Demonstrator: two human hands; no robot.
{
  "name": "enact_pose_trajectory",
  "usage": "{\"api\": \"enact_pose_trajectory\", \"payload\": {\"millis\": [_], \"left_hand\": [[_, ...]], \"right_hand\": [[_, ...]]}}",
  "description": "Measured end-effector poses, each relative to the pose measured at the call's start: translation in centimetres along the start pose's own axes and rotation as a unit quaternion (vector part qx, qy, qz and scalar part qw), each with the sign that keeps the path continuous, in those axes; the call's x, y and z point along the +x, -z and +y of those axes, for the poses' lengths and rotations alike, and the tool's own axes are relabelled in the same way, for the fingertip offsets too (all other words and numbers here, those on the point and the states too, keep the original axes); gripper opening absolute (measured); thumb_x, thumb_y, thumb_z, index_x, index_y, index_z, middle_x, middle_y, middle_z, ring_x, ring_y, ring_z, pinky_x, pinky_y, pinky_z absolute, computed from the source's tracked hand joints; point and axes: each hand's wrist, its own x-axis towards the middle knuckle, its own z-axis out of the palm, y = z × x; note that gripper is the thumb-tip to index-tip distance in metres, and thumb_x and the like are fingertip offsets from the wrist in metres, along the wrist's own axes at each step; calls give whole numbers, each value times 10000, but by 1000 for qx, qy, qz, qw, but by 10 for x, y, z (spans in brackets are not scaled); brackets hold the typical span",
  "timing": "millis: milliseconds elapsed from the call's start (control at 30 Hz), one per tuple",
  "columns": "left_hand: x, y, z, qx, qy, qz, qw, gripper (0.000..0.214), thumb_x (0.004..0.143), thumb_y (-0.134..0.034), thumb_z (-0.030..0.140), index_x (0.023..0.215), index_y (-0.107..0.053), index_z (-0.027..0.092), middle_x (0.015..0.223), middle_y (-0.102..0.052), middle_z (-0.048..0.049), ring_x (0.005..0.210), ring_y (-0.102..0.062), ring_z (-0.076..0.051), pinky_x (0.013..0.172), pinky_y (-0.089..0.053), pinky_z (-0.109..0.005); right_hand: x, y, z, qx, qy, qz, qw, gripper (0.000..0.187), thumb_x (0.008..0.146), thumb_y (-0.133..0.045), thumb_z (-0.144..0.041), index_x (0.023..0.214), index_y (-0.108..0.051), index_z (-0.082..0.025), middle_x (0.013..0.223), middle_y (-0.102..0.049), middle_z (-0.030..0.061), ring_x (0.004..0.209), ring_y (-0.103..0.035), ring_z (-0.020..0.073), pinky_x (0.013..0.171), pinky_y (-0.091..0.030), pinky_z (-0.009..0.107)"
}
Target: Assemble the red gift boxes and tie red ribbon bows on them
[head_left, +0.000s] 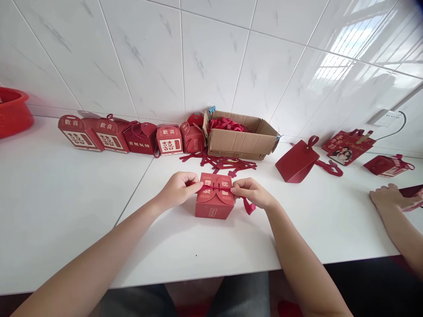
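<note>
Your left hand (180, 190) and right hand (251, 192) are apart, each pinching a stretch of the crimson fabric ribbon (216, 188) between thumb and fingers. The ribbon runs across the top of the red cardboard box with gold lettering (213, 209), which sits upright at the centre of the frame on the white surface (165, 251). A loose ribbon end hangs beyond your right hand; your fingers cover the parts they grip, and you cannot tell whether a knot is tied. The box's back is hidden.

Just above centre, the brown cardboard carton (243, 141) holds tangled red ribbons (228, 124), its front wall concealing their lower part. Flat red strips (231, 164) overlap before it, too jumbled to count. At the upper left, the red plastic basin (15, 113) is cut off by the frame. At the right edge, a co-worker's hand (390, 197) touches a dark red object (411, 190), also cropped and hard to identify.
</note>
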Motion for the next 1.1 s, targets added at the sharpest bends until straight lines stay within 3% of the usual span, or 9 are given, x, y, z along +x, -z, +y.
{"api": "enact_pose_trajectory", "payload": {"millis": [167,300,367,467,633,833,900,967,1100], "left_hand": [[-1,0,0,-11,5,9,1000,360,759,-562,322,509,-345,181,490,-348,62,462,-302,-67,504,-253,-247],[-2,-2,0,-8,3,18,1000,358,751,-564,324,505,-344,183,475,-343,64,459,-301,-69,505,-251,-248],[-2,-3,0,-9,3,20,1000,359,749,-562,325,503,-343,183,468,-339,64,460,-298,-70,505,-249,-247],[-2,-3,-1,-11,3,20,1000,356,747,-561,329,502,-347,184,460,-340,64,462,-296,-71,504,-251,-247],[0,-4,-5,11,-9,36,999,307,755,-557,317,551,-368,187,517,-380,52,505,-347,-85,514,-296,-239],[3,-2,13,116,-138,136,974,125,743,-583,256,825,-512,195,899,-583,-27,897,-548,-179,789,-441,-307],[4,-3,26,130,-161,94,974,146,772,-584,285,878,-536,197,947,-606,-38,932,-565,-187,828,-451,-318],[6,-6,40,132,-160,12,978,220,776,-614,318,953,-552,204,1007,-629,-43,933,-593,-187,819,-473,-310],[14,-16,61,174,-125,-110,971,235,808,-589,306,1030,-568,233,910,-679,-9,747,-626,-162,650,-467,-276]], "right_hand": [[-1,4,1,-21,-67,-14,997,412,835,-632,-525,668,-486,-177,567,-590,-22,490,-595,109,482,-394,218],[-3,9,0,-50,-108,-41,992,557,895,-412,-658,684,-545,-159,485,-574,5,450,-537,105,444,-376,222],[-4,10,-1,-38,-90,-49,994,560,909,-414,-633,658,-556,-154,496,-585,17,463,-533,105,447,-377,224],[-5,13,-2,18,-27,-48,998,441,890,-567,-501,626,-564,-149,556,-615,18,514,-568,103,507,-424,232],[-7,15,1,115,17,-39,992,262,771,-735,-402,784,-653,-153,614,-664,11,552,-627,138,536,-476,265],[-7,8,-1,147,33,-60,987,368,797,-716,-373,1101,-626,-186,657,-701,4,565,-657,146,605,-525,292],[-7,4,-4,152,31,-61,986,403,819,-697,-363,1167,-589,-192,676,-709,3,569,-660,140,599,-526,280],[-7,0,-7,159,37,-65,984,404,845,-672,-339,1203,-557,-192,695,-720,8,578,-664,136,597,-528,271],[-7,-5,-11,157,48,-63,984,341,876,-642,-324,1173,-540,-192,698,-727,8,575,-670,132,595,-534,264]]}}
